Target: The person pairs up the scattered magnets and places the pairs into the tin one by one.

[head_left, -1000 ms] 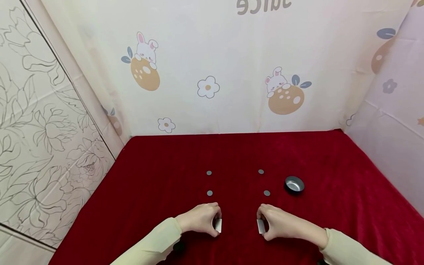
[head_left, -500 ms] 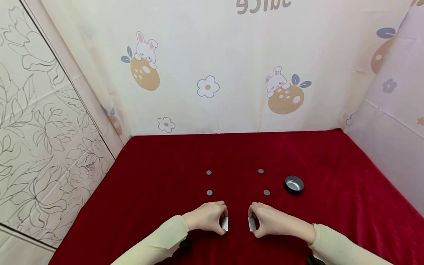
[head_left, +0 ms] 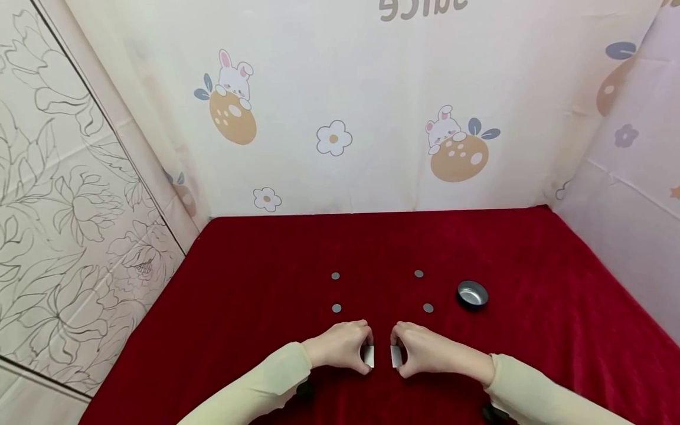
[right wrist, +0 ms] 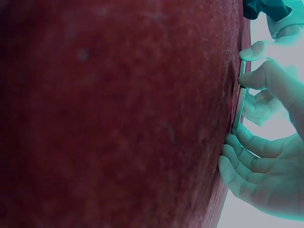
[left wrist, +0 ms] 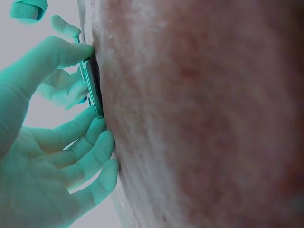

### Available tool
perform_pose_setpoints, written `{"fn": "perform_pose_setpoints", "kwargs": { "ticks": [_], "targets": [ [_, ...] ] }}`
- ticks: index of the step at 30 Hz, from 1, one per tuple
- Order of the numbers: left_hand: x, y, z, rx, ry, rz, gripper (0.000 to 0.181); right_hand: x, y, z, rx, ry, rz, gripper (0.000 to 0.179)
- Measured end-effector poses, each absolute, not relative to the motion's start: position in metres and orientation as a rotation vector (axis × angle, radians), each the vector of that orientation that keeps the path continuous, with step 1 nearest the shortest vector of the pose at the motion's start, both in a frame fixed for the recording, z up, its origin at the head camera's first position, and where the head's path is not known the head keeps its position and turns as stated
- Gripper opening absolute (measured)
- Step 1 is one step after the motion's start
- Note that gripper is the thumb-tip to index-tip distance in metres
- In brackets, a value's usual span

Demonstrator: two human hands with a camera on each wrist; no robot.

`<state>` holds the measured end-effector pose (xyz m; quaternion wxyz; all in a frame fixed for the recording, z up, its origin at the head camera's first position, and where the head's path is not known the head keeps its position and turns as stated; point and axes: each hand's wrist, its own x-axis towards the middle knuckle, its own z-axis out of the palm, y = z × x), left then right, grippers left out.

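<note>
In the head view my left hand point(head_left: 342, 345) pinches a small, flat, pale rectangular plate point(head_left: 369, 356) by its ends, between thumb and fingers. Facing it, my right hand point(head_left: 427, 351) holds a similar pale plate point(head_left: 395, 356) the same way. A narrow strip of red cloth separates the two plates. From the left wrist, the left plate point(left wrist: 93, 90) looks thin, with a dark side towards the cloth. The right wrist view shows the right plate point(right wrist: 239, 111) edge-on, close to the cloth. What exactly the plates are, I cannot tell.
Several small grey discs lie beyond the hands, among them a near left disc point(head_left: 336, 308) and a near right disc point(head_left: 428, 308). A round, shallow metal tin point(head_left: 472, 294) stands to their right. Red cloth point(head_left: 255, 265) covers the table, with printed curtains point(head_left: 382, 177) behind.
Both hands have moved towards each other with their plates, narrowing the gap between them. The discs and the tin have stayed in place.
</note>
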<state>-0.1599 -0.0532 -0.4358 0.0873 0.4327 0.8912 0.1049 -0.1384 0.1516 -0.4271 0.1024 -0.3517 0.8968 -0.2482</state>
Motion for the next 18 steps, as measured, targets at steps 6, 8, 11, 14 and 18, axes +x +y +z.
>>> {"fn": "perform_pose_setpoints", "kwargs": {
  "ticks": [6, 8, 11, 14, 18],
  "targets": [
    [-0.158, -0.048, -0.435, 1.283, 2.652, 0.323, 0.028, -0.140, 0.145, -0.427, -1.062, 2.656, -0.722, 0.028],
    [-0.158, -0.046, -0.434, 1.282, 2.646, 0.325, 0.028, -0.140, 0.142, -0.427, -1.068, 2.658, -0.706, 0.028],
    [-0.156, -0.042, -0.433, 1.288, 2.644, 0.315, 0.028, -0.141, 0.138, -0.427, -1.077, 2.666, -0.677, 0.028],
    [-0.155, -0.040, -0.434, 1.293, 2.650, 0.293, 0.029, -0.140, 0.137, -0.426, -1.075, 2.677, -0.654, 0.029],
    [-0.155, -0.040, -0.436, 1.252, 2.640, 0.312, 0.032, -0.140, 0.139, -0.425, -1.055, 2.660, -0.690, 0.030]
  ]
}}
